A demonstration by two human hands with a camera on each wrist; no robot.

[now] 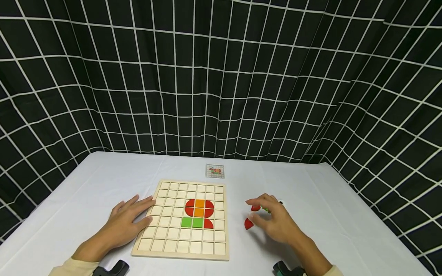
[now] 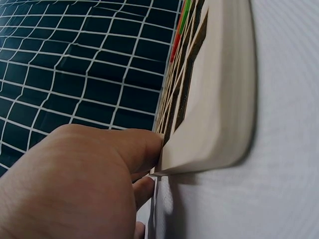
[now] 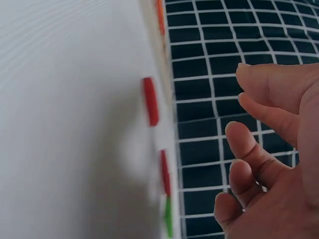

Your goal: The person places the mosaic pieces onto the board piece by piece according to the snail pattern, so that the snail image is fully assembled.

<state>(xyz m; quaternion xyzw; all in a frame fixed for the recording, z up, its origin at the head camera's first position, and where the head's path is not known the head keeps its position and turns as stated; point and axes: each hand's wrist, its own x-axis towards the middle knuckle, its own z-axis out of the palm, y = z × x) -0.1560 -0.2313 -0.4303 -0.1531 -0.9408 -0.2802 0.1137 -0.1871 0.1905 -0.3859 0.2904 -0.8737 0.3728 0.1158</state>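
Note:
A wooden grid board [image 1: 179, 256] lies on the white table. My left hand [image 1: 126, 222] rests at its left edge with the fingers spread; in the left wrist view the thumb [image 2: 142, 147] touches the rim. On the board sit red rounded pieces [image 1: 209, 212], orange squares [image 1: 199, 204] and green squares [image 1: 186, 222]. To the right of the board, my right hand [image 1: 276, 224] hovers with thumb and fingers apart, holding nothing. Below it are a red quarter-round piece [image 1: 248, 224], another red piece [image 1: 255, 208] and something green [image 3: 168, 217], partly hidden by the hand.
A small printed card [image 1: 215, 171] with a coloured pattern lies behind the board. A small white piece with a black dot [image 1: 281, 202] shows past the right hand. Black curtains with white grid lines [image 1: 207, 76] surround the table.

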